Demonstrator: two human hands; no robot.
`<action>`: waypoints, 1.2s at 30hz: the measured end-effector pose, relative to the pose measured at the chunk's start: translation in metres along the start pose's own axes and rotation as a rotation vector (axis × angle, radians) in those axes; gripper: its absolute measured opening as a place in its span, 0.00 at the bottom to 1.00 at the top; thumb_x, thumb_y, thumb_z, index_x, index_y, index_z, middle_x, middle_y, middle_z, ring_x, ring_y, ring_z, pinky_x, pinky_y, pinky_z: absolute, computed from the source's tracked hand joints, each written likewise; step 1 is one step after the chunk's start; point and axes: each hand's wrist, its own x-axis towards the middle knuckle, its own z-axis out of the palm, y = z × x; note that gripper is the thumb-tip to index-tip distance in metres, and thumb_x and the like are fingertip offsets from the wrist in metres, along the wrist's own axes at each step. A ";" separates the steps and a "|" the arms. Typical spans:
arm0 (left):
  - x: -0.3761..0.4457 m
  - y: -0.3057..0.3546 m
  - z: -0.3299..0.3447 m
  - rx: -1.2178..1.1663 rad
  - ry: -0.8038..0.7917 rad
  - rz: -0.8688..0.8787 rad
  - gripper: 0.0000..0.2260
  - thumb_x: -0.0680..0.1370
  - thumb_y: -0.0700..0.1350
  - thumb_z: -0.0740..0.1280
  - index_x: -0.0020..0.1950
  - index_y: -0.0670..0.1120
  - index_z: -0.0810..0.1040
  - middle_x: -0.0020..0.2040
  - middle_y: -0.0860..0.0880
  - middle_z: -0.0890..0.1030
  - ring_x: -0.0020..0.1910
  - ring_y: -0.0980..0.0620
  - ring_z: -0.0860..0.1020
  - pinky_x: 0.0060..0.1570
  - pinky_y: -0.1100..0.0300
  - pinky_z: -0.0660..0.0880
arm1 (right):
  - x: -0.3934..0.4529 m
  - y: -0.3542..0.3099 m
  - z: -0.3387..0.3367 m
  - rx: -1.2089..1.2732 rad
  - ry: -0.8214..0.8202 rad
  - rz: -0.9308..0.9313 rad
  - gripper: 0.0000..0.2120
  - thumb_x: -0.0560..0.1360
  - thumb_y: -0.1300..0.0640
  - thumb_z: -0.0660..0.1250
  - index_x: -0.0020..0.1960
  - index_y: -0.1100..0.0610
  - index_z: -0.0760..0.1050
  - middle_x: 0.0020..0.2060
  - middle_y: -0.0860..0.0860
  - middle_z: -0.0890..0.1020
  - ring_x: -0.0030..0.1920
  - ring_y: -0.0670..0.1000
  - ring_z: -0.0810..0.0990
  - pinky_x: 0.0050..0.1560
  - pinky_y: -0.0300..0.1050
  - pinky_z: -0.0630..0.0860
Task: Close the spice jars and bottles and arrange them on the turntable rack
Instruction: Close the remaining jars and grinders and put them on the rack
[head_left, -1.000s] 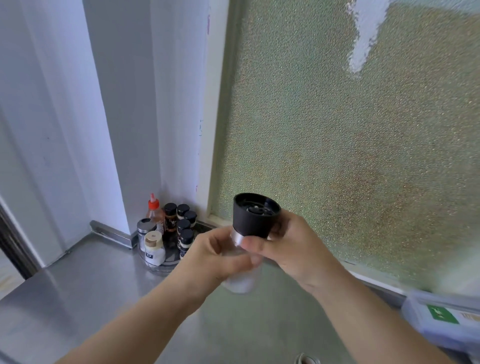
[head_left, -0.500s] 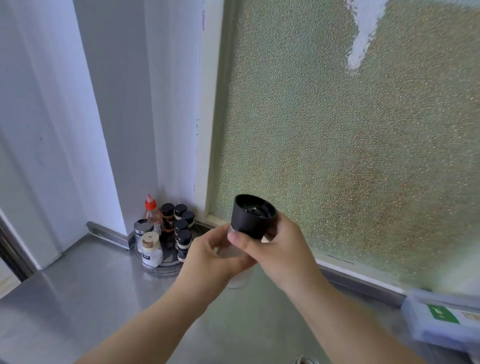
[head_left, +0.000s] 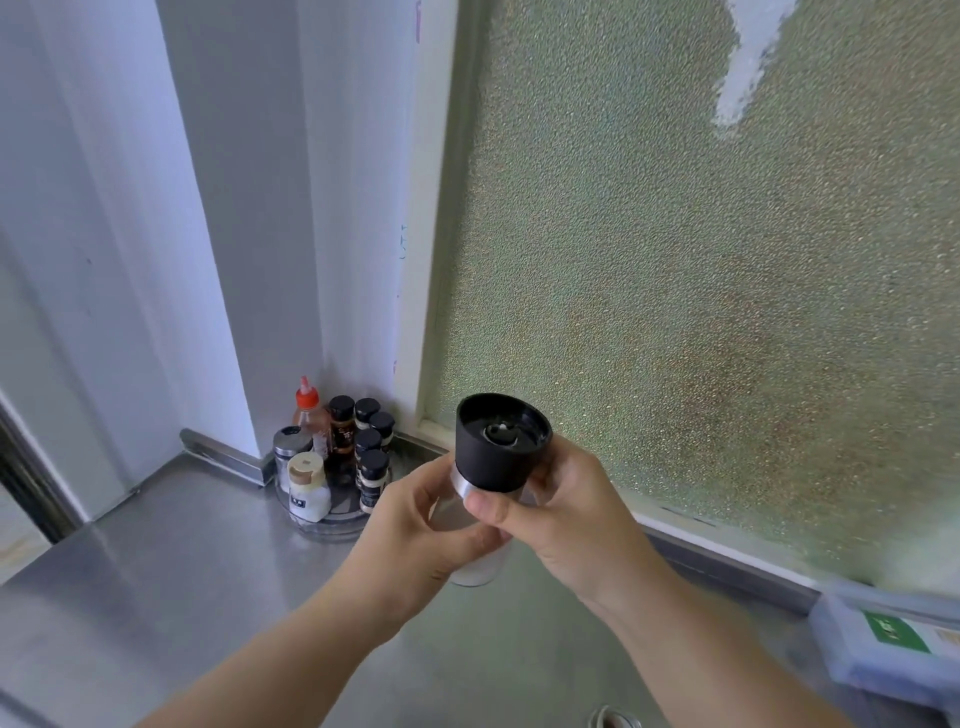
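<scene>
A brushed-steel table (head_left: 156, 597) runs into a corner where pale wall panels meet a frosted, pebbled window (head_left: 701, 312). Nearest the camera, both forearms reach in and hold a grinder jar (head_left: 480, 519) up off the table: the left hand (head_left: 415, 535) is wrapped round its clear body, while the right hand (head_left: 561, 509) has thumb and fingers curled about the base of the black grinder cap (head_left: 498, 447). Over the last second the jar has tipped so the cap's open top faces the camera more, and the right thumb has shifted along the metal collar, which suggests the cap is being twisted tight; how tight it sits is not visible. Further back in the corner stands the turntable rack (head_left: 332, 527), carrying several capped black-lidded spice jars (head_left: 371, 470), a white bottle (head_left: 307, 491), a metal-topped shaker (head_left: 292, 449) and a red-tipped sauce bottle (head_left: 307, 410). A plastic-wrapped packet (head_left: 893, 644) is cut off at the right edge, and a blurred round rim (head_left: 613, 719) barely shows at the bottom
</scene>
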 end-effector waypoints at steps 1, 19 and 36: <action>0.000 -0.004 -0.001 0.024 0.018 -0.003 0.16 0.63 0.47 0.74 0.50 0.51 0.80 0.50 0.45 0.83 0.54 0.44 0.79 0.56 0.49 0.75 | 0.001 0.004 0.002 -0.011 0.000 0.008 0.18 0.61 0.56 0.75 0.50 0.52 0.78 0.48 0.49 0.85 0.53 0.47 0.81 0.60 0.48 0.75; -0.001 -0.127 -0.131 0.616 0.305 -0.508 0.24 0.71 0.44 0.70 0.65 0.50 0.68 0.51 0.51 0.72 0.47 0.54 0.72 0.49 0.64 0.66 | 0.087 0.143 0.105 -0.435 -0.015 0.377 0.20 0.60 0.52 0.78 0.49 0.55 0.77 0.47 0.51 0.83 0.47 0.49 0.80 0.46 0.40 0.73; -0.008 -0.122 -0.214 0.539 0.416 -0.550 0.14 0.71 0.41 0.70 0.51 0.56 0.74 0.46 0.53 0.79 0.41 0.58 0.77 0.36 0.70 0.74 | 0.163 0.186 0.172 -0.490 0.136 0.358 0.08 0.65 0.56 0.73 0.43 0.55 0.78 0.36 0.49 0.81 0.42 0.54 0.80 0.38 0.42 0.73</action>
